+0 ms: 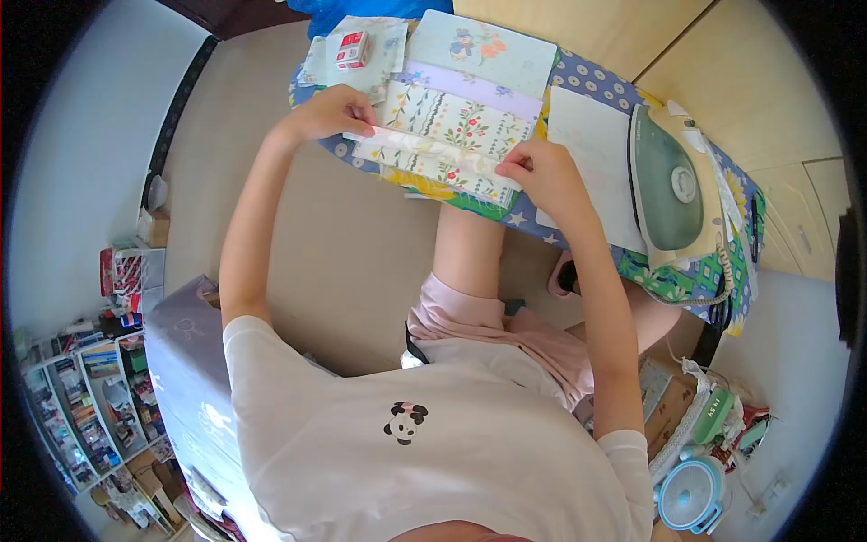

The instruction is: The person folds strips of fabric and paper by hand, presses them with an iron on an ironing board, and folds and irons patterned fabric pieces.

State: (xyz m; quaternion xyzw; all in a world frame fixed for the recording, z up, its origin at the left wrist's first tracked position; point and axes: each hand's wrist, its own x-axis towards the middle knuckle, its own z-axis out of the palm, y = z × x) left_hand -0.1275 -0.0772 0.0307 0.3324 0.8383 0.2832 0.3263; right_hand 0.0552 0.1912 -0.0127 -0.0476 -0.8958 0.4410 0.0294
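A narrow whitish fabric strip is stretched between my two hands, over a floral-print cloth. My left hand pinches the strip's left end between thumb and fingers. At the strip's right end, my right hand has its fingers closed on it. The floral cloth lies on the patterned ironing board, with a lilac band and a pale printed piece above it. A small red and white box sits on folded pale fabric at the upper left.
A green and cream iron lies on the board's right side, its cord hanging at the front edge. White paper lies beside it. Cabinets stand behind the board. At the lower right is a blue-rimmed fan; shelves stand lower left.
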